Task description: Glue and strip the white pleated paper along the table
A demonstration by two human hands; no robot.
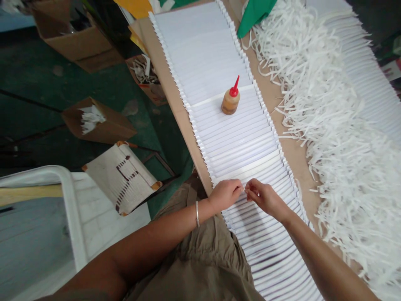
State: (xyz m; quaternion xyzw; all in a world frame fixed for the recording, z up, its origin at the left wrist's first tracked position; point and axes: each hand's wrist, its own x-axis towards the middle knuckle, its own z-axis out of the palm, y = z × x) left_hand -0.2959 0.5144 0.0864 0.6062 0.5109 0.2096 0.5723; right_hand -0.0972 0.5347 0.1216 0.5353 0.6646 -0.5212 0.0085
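Observation:
A long row of overlapping white paper sheets (203, 62) runs down a brown board (166, 79). My left hand (224, 194) and my right hand (263, 196) meet over the sheets near the board's near end. Both pinch the edge of a white strip (244, 190) on one sheet, fingers closed. A thin bracelet sits on my left wrist. A small glue bottle (231, 99) with a red nozzle stands upright on the sheets, farther up the row.
A big heap of white paper strips (338, 125) lies on the right of the board, with more stacked sheets (369, 71) beyond. Green fabric (253, 14) lies at the top. Cardboard boxes (97, 121) and a white chair (69, 200) stand on the floor at left.

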